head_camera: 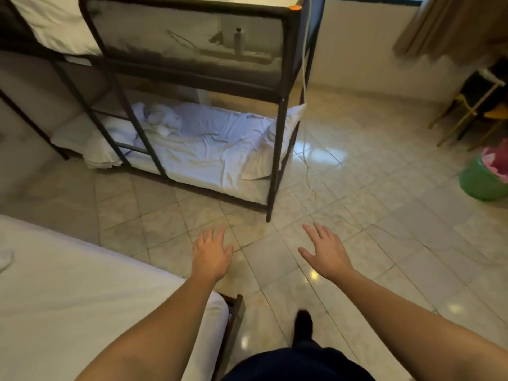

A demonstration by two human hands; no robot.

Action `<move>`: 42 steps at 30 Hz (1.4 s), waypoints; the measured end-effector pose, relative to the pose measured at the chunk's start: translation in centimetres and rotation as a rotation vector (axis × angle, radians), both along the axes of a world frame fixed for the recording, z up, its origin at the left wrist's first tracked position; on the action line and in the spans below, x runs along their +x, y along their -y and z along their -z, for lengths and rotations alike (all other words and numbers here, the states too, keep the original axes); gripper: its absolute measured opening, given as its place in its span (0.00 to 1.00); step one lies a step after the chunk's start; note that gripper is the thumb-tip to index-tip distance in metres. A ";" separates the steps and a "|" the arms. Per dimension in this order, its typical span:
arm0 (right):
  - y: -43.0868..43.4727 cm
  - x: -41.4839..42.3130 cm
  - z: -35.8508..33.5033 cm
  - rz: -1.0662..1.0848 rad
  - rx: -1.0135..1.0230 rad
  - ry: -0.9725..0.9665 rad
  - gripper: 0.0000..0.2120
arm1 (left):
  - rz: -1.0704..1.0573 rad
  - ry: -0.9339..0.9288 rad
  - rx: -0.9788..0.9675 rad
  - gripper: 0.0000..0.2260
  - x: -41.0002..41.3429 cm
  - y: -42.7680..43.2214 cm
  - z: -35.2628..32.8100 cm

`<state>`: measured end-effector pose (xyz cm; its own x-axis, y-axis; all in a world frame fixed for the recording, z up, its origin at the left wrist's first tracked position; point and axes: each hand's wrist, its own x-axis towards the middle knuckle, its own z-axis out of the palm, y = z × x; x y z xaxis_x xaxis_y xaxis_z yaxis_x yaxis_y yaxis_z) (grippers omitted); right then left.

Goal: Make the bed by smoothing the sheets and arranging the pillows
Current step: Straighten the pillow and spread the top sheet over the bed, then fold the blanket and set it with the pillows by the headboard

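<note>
Our left grip (211,254) and right grip (325,251) hang released over the tiled floor (384,215), fingers spread, grasping nothing. The near bed (82,298) lies at our left. Farther off, the bunk frame (277,160) holds a rumpled sheet (198,149) on its lower bunk, with a pillow (259,160) at the right end.
</note>
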<state>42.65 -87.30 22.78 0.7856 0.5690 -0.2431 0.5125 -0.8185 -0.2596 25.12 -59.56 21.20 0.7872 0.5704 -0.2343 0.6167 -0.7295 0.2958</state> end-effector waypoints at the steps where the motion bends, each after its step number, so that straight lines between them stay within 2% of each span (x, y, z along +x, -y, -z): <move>1: -1.6 1.9 0.4 -0.036 -0.001 0.000 0.34 | -0.028 0.000 -0.002 0.27 1.1 -1.2 0.4; 11: -21.2 21.0 0.5 -0.473 -0.043 0.063 0.35 | -0.417 0.022 -0.061 0.29 11.5 -12.3 2.4; 18: -35.7 27.6 -0.3 -0.671 -0.057 0.012 0.35 | -0.650 0.039 -0.101 0.28 13.1 -18.6 0.5; 23: -44.3 27.8 0.4 -0.785 -0.022 0.004 0.34 | -0.746 -0.003 -0.088 0.29 11.1 -24.4 0.5; 30: -58.8 24.7 0.1 -0.849 0.008 0.015 0.35 | -0.800 -0.009 -0.111 0.29 8.6 -37.4 1.2; 35: -70.6 20.8 -0.3 -0.901 0.042 0.058 0.34 | -0.828 0.009 -0.068 0.28 5.4 -47.5 0.5; 38: -76.9 17.8 -0.7 -0.928 0.044 0.021 0.34 | -0.892 0.032 -0.072 0.28 2.7 -51.9 -0.3; 42: -85.1 13.4 -1.1 -1.073 -0.010 0.050 0.36 | -1.017 0.051 -0.057 0.28 -1.5 -56.8 0.1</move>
<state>56.03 -2.16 23.90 -0.1139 0.9658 -0.2329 0.9747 0.0632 -0.2142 23.58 -2.81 21.07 -0.0542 0.9635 -0.2621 0.9221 0.1490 0.3570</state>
